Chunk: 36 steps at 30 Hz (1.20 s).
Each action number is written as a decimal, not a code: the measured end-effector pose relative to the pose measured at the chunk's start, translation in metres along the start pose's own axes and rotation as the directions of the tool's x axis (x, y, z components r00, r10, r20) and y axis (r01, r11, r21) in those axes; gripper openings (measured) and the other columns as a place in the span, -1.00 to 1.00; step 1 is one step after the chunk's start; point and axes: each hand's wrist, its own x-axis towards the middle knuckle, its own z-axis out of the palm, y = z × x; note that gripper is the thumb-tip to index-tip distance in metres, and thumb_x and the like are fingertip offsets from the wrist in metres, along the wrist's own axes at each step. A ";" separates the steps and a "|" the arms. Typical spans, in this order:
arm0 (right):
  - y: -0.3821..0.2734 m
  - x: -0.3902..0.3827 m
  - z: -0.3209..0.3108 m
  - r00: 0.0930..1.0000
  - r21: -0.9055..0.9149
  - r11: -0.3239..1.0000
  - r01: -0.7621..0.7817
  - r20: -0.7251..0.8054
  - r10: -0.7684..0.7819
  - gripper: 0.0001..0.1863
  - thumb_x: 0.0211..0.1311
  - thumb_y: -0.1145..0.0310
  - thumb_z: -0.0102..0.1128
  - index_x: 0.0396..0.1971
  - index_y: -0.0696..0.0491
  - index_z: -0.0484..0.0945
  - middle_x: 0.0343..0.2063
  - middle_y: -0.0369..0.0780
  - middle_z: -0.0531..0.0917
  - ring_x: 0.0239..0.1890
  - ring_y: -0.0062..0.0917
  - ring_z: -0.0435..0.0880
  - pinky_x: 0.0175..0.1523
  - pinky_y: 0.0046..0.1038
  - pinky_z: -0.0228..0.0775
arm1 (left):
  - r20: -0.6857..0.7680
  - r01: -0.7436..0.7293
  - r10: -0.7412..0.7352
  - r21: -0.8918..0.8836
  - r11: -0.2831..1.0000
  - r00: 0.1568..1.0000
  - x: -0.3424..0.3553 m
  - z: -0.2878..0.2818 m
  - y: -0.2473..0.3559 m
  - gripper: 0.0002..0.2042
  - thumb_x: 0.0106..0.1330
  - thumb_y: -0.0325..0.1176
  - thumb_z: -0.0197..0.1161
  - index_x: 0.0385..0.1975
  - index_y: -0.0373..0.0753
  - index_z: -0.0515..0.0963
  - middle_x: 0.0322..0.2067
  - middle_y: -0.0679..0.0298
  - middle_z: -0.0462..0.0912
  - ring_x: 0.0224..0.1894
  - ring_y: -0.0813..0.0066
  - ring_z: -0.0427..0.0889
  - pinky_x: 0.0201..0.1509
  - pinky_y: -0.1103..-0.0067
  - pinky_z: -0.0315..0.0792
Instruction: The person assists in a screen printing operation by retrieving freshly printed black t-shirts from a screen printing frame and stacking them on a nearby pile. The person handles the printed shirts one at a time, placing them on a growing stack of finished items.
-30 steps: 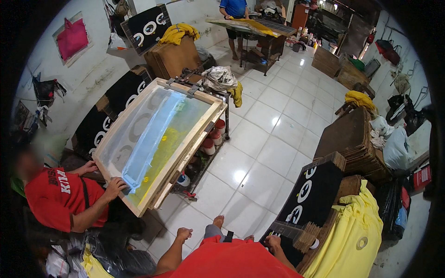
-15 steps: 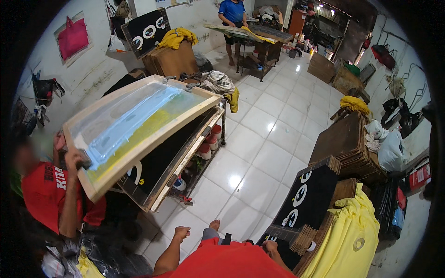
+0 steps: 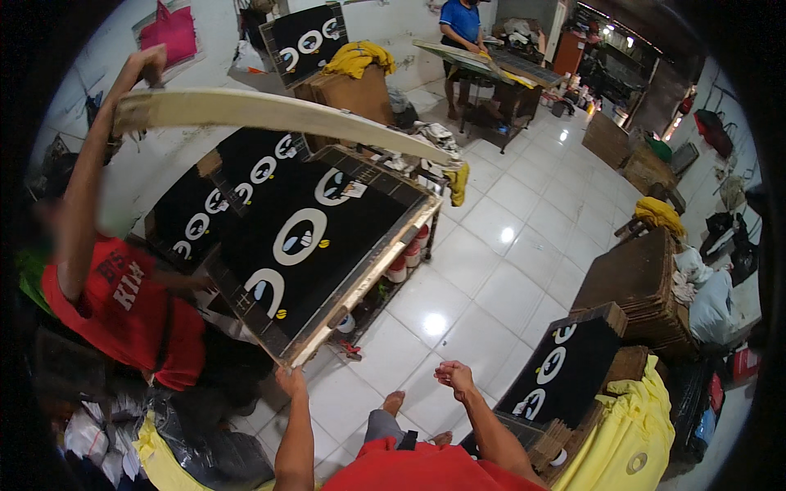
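My left hand (image 3: 291,380) pinches the near corner of a board (image 3: 288,360) covered with black printed fabric (image 3: 327,237), which lies on the printing table. White rings with blue and yellow details run along the fabric. My right hand (image 3: 455,378) hangs in the air over the floor, loosely bent and holding nothing. A co-worker in a red shirt (image 3: 135,303) stands at the left, one raised arm at the end of a wooden-framed printing screen (image 3: 270,110). The screen is tilted up above the board, so its mesh cannot be seen.
At my right stand stacked boards with black printed fabric (image 3: 565,360) and a yellow cloth (image 3: 626,434). Brown boards (image 3: 626,278) are piled beyond. Behind the screen are more printed boards (image 3: 196,213). A person in a blue shirt (image 3: 461,23) works at a far table.
The co-worker has lifted the screen higher, uncovering the printed fabric. My left hand has reached the board's corner. My right hand has moved from the stacked boards out over the floor.
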 end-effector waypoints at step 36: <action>-0.027 -0.242 -0.059 0.846 0.678 0.659 0.325 0.103 -0.523 -0.61 -0.20 0.65 0.20 -0.23 0.11 0.47 -0.47 -0.27 0.60 -0.47 -0.51 0.65 -0.35 -0.42 0.59 | 0.624 -0.475 0.557 -0.316 0.821 0.547 -0.179 -0.148 0.283 -0.86 0.16 -0.42 0.25 -0.46 -0.35 0.46 -0.62 0.36 0.46 -0.60 0.69 0.39 -0.49 0.70 0.31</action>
